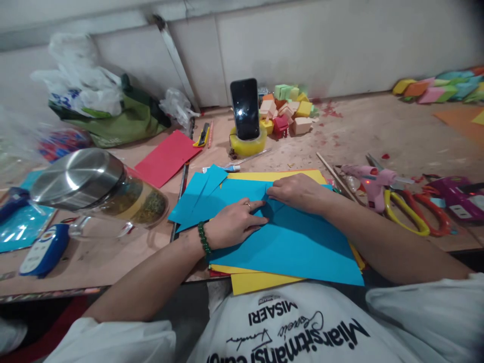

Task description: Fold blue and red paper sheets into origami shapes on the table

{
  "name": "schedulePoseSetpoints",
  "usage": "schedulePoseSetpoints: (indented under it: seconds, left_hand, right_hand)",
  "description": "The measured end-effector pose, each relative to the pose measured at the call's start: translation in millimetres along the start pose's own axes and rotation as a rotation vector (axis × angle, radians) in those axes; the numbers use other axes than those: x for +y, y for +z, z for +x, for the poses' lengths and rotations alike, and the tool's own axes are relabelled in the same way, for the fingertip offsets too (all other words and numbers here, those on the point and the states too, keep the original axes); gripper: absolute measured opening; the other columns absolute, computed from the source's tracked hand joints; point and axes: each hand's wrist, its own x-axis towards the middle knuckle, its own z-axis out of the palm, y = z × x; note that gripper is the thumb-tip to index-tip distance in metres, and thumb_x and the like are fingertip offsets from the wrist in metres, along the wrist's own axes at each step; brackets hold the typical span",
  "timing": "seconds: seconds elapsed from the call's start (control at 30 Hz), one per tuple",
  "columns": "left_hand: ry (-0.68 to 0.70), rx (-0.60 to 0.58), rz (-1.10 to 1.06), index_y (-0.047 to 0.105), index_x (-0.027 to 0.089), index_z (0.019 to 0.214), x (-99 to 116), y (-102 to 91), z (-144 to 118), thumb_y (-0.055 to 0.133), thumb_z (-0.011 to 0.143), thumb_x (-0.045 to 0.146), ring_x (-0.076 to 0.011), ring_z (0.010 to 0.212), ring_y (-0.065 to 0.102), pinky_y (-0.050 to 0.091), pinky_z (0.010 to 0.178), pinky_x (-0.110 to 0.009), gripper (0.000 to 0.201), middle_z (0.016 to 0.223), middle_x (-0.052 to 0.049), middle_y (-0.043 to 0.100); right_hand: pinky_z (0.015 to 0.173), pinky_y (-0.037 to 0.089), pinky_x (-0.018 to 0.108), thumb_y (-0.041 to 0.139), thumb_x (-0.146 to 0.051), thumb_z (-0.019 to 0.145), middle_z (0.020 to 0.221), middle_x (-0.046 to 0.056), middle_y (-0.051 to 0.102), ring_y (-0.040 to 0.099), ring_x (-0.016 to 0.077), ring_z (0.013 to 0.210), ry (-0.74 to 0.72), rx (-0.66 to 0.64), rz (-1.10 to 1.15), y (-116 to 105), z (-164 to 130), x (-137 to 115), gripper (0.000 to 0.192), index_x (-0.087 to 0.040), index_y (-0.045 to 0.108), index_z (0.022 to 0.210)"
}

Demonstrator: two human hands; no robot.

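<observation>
A large sheet of blue paper [298, 252] lies in front of me on top of yellow sheets [264, 283]. My left hand [236, 222], with a green bead bracelet at the wrist, presses down on the blue with fingers stretched and apart. Just right of its fingertips, my right hand [297, 194] is closed, its fingertips pinching blue paper. A small darker-blue shape shows under those fingers; whether it is a separate piece or a fold, I cannot tell. Cut blue pieces [196, 196] overlap at the left of the stack.
A lidded glass jar [143, 201] and a blue-and-white device [45, 250] stand left. Behind the stack, a phone [244, 108] leans in a tape roll [247, 142] beside small paper boxes [289, 112]. To the right lie a pink glue gun [374, 181] and scissors [406, 214].
</observation>
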Motion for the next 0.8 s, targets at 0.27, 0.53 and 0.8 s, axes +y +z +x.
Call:
schedulePoseSetpoints:
  seconds: [0.27,0.53,0.8]
  left_hand:
    - [-0.048,-0.084,-0.040,0.059,0.017,0.111,5,-2.0,3,0.043,0.096,0.026,-0.0308,0.115,0.055,0.047,0.091,-0.048,0.023,0.147,-0.016,0.045]
    - [-0.042,-0.058,-0.049,0.055,0.018,0.107,7,1.3,4,0.043,0.095,0.023,-0.0311,0.117,0.053,0.045,0.094,-0.050,0.018,0.145,-0.018,0.044]
    - [-0.067,-0.067,-0.088,0.051,0.016,0.115,8,-2.3,4,0.047,0.093,0.023,-0.0298,0.121,0.053,0.044,0.099,-0.048,0.023,0.143,-0.018,0.048]
  right_hand:
    - [0.056,0.030,0.025,0.057,-0.035,0.088,0.079,0.002,0.069,0.057,0.0153,0.066,0.278,0.026,0.397,14,8,8,0.017,-0.020,0.065,0.088]
    - [0.057,0.031,0.024,0.062,-0.041,0.084,0.079,0.001,0.066,0.056,0.0156,0.066,0.332,0.001,0.441,11,10,8,0.022,-0.022,0.062,0.095]
    - [0.060,0.035,0.025,0.060,-0.033,0.083,0.079,0.002,0.064,0.056,0.0164,0.068,0.347,-0.037,0.521,9,9,23,0.020,-0.019,0.062,0.098]
